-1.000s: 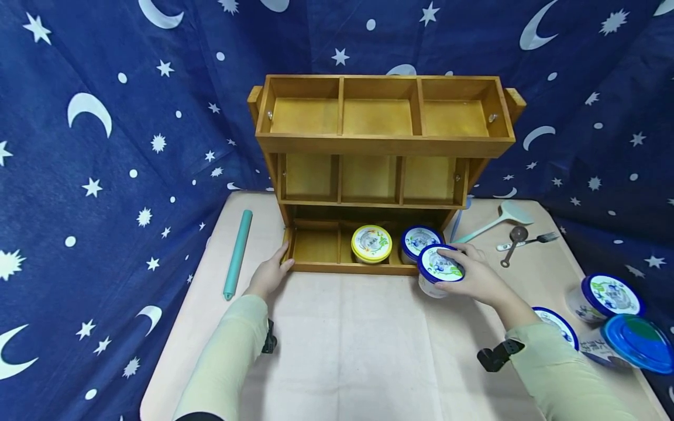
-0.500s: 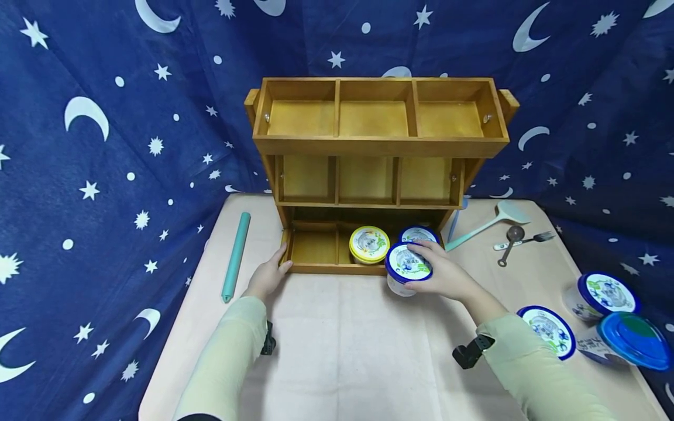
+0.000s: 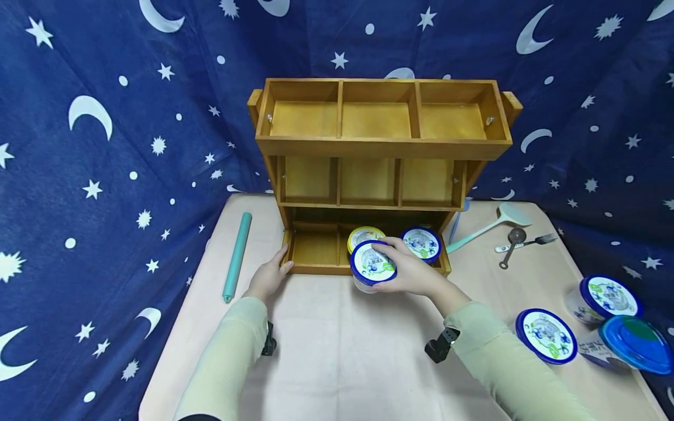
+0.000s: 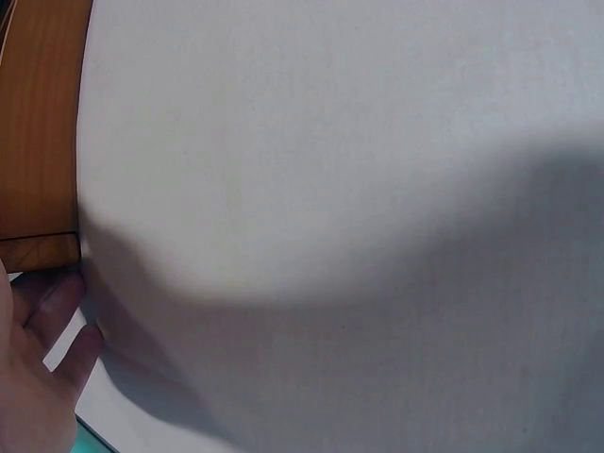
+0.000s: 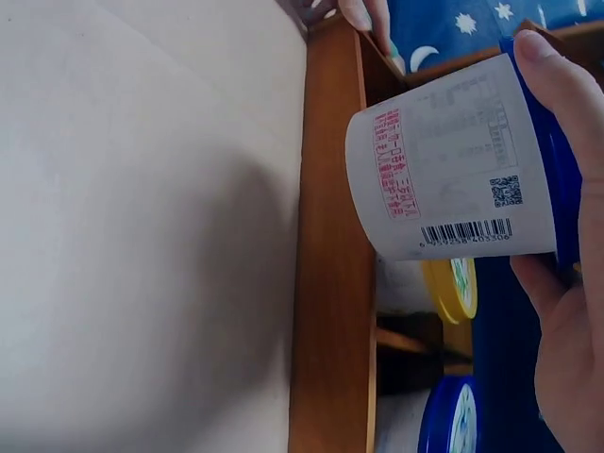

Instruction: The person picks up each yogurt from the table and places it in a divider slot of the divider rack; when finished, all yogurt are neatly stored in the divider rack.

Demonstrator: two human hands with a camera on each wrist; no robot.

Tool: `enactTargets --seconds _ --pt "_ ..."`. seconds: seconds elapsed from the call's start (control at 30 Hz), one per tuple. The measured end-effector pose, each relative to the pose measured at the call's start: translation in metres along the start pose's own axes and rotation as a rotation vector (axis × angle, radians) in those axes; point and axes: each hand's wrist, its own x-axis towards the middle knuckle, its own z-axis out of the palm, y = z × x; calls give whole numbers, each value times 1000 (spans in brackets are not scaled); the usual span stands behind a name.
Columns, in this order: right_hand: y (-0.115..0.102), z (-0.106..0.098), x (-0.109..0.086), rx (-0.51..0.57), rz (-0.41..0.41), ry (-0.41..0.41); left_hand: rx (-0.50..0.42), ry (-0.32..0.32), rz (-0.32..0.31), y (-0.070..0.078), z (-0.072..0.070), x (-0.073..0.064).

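In my right hand [image 3: 408, 272] is a white tub with a blue-rimmed lid [image 3: 373, 262], gripped around its lid. It hangs just in front of the bottom tier of a wooden organizer [image 3: 318, 269]; the right wrist view shows the tub's barcode side [image 5: 444, 160]. Behind it, in the bottom tier, stands a yellow-lidded tub [image 3: 363, 234], partly covered. To its right in the same tier is another blue-lidded tub [image 3: 422, 243]. My left hand [image 3: 268, 276] rests its fingers against the bottom tier's left front corner; the left wrist view shows those fingers [image 4: 61, 311] at the wood.
Blue-lidded tubs [image 3: 547, 335] stand at the right edge beside a tub with a bright blue lid [image 3: 637, 344]. A pale green spatula [image 3: 500, 222], a fork [image 3: 542, 238] and a dark measuring spoon [image 3: 512, 245] lie right of the organizer. A teal tube [image 3: 237, 257] lies left.
My right hand has carried the blue-lidded tub leftward, from in front of the right tub to in front of the yellow-lidded one. My left hand has stayed at the corner.
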Motion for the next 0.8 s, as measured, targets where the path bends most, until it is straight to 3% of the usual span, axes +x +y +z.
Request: enactTargets --seconds 0.8 --pt "-34 34 55 -16 -79 107 5 17 2 2 0 -3"
